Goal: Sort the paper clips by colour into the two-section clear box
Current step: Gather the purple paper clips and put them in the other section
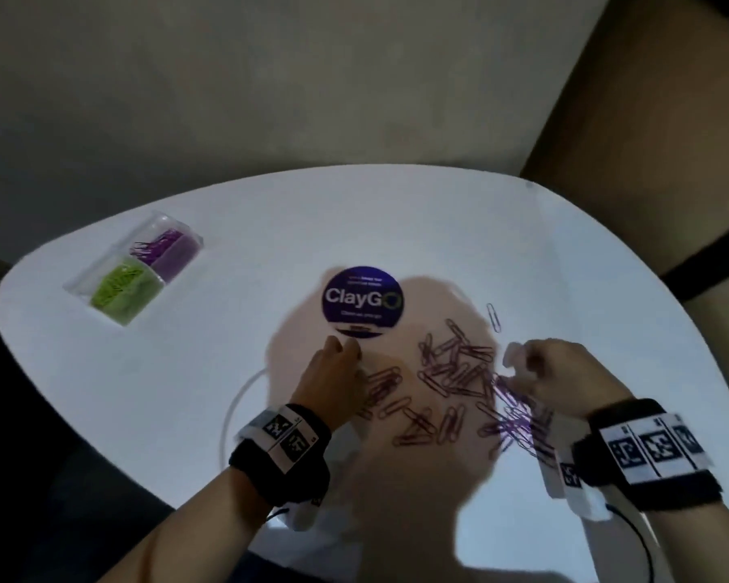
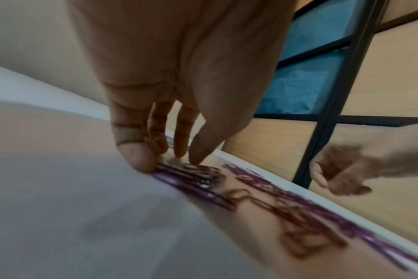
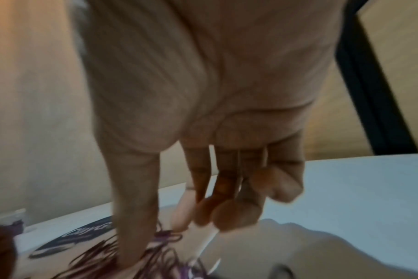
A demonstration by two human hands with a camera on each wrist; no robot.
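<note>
While my left hand draws its fingertips together, pinching a small bunch of the purple paper clips against the white table, my right hand hangs over the heap's right side, thumb down among the clips, fingers loosely curled; I cannot tell whether it holds any. A round dark sticker lies just beyond. Far left stands the clear box: green paper clips in its near section, purple in the far one.

A ClayGo sticker lies on the table.
</note>
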